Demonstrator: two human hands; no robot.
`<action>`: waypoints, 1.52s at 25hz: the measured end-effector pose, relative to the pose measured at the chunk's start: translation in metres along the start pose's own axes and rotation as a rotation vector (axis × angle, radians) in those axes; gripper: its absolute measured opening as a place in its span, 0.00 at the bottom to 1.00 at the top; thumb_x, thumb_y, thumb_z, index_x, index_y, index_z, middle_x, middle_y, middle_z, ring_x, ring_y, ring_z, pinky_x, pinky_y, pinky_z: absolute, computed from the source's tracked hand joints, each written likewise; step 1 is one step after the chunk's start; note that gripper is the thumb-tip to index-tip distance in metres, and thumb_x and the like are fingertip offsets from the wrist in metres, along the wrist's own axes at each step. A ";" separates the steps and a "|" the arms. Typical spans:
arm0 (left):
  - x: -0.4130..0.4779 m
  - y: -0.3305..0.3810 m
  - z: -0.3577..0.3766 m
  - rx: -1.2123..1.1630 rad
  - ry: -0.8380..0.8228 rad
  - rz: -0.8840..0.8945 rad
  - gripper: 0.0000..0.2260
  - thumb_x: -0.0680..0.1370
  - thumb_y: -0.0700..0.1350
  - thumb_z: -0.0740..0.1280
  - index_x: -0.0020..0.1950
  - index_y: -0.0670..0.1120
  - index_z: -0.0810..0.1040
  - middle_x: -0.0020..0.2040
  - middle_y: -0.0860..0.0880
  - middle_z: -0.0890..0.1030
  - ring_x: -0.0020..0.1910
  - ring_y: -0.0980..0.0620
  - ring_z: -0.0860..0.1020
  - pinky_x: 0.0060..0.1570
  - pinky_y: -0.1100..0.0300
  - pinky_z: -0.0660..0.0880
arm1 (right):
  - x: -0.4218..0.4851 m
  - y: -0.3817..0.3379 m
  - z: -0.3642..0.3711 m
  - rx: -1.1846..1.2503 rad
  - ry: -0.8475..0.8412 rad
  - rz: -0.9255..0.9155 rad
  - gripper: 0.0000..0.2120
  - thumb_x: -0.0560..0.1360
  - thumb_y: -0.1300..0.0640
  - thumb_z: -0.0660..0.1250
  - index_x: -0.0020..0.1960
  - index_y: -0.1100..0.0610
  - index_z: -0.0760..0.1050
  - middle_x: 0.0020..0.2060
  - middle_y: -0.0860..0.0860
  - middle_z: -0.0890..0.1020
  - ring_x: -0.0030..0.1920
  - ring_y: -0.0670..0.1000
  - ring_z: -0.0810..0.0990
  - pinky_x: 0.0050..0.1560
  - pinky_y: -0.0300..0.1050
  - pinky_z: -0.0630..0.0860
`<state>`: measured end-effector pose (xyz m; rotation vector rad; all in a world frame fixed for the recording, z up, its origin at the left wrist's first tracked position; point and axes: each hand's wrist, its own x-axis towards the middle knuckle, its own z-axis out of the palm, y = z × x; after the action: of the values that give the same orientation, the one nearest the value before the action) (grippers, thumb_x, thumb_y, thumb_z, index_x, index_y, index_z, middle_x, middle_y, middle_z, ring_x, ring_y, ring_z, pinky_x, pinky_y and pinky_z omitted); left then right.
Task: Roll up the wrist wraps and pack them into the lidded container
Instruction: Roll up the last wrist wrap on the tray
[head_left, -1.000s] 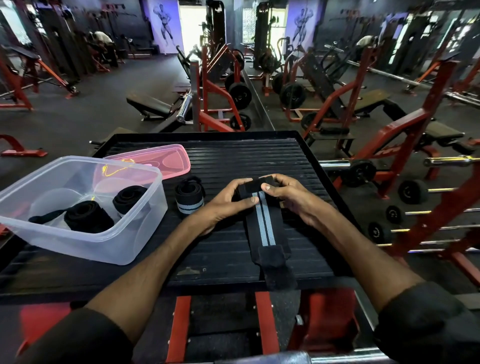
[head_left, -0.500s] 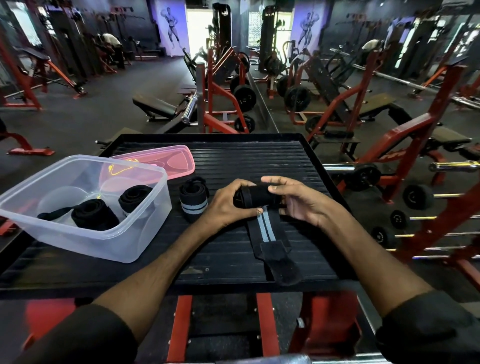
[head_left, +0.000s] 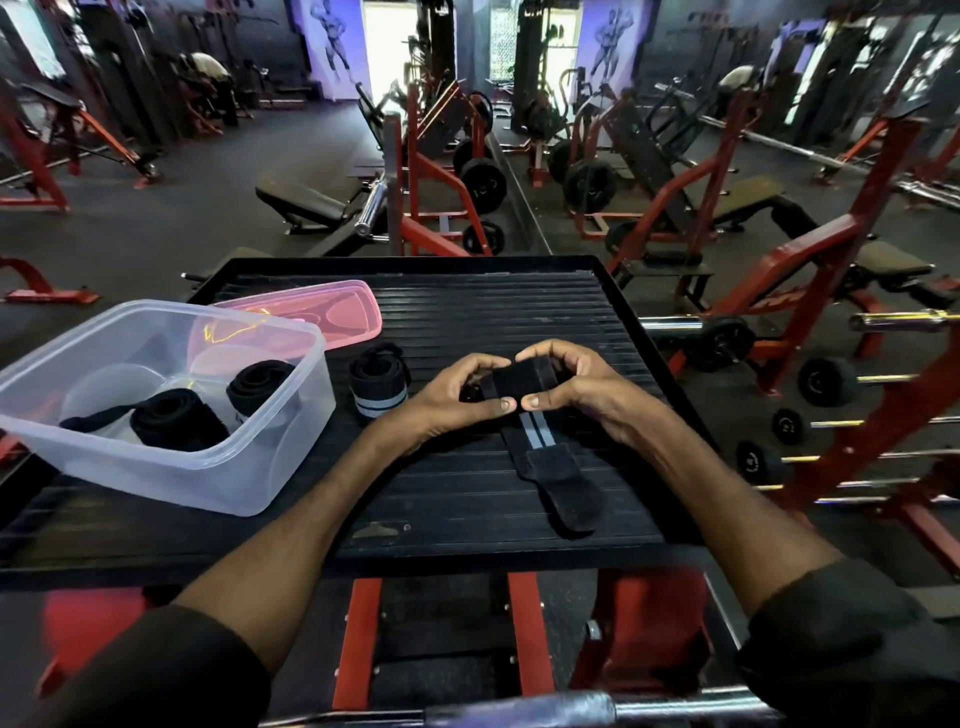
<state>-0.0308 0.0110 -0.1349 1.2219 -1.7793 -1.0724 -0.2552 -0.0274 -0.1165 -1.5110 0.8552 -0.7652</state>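
Wrist wrap (head_left: 511, 382) mid-roll, centre of the counter (head_left: 467, 312).
Compared with a second ago, the far end has grown from a first fold into a thick bundle. The left hand (head_left: 457, 400) and right hand (head_left: 576, 389) both grasp it, thumbs meeting in front. Its striped tail (head_left: 561, 483) lies flat toward the near edge, so rolling is unfinished. A finished roll (head_left: 378, 382) stands beside the container (head_left: 171, 483) at the left edge. Two rolls (head_left: 176, 418) are inside and the lid (head_left: 322, 312) is off behind it. No writing is legible.

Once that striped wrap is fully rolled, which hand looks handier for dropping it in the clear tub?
Left, probably. The left hand grips the wrist wrap on the side nearest the clear container, which sits left; the right hand would cross over.
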 end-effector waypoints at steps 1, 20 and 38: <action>0.000 0.000 0.001 0.023 0.005 0.006 0.22 0.75 0.40 0.75 0.67 0.46 0.74 0.61 0.53 0.78 0.55 0.71 0.76 0.56 0.74 0.71 | 0.000 0.001 0.001 0.017 -0.008 -0.004 0.27 0.63 0.73 0.77 0.59 0.58 0.79 0.48 0.54 0.83 0.51 0.52 0.81 0.54 0.48 0.79; -0.001 -0.003 0.003 0.339 -0.087 0.004 0.30 0.72 0.48 0.78 0.70 0.50 0.70 0.60 0.53 0.77 0.58 0.57 0.76 0.58 0.64 0.72 | -0.004 -0.002 -0.002 -0.170 -0.062 0.032 0.19 0.70 0.64 0.78 0.59 0.60 0.78 0.46 0.51 0.82 0.45 0.45 0.81 0.46 0.39 0.77; -0.009 -0.001 0.001 0.574 0.250 0.514 0.28 0.70 0.55 0.78 0.65 0.46 0.77 0.59 0.51 0.82 0.57 0.53 0.79 0.61 0.60 0.73 | 0.005 0.001 0.003 0.005 -0.096 0.224 0.20 0.70 0.46 0.75 0.59 0.53 0.78 0.51 0.47 0.84 0.54 0.47 0.82 0.51 0.45 0.78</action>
<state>-0.0288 0.0194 -0.1372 1.0529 -2.1012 -0.1079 -0.2503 -0.0304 -0.1178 -1.4070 0.9310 -0.5262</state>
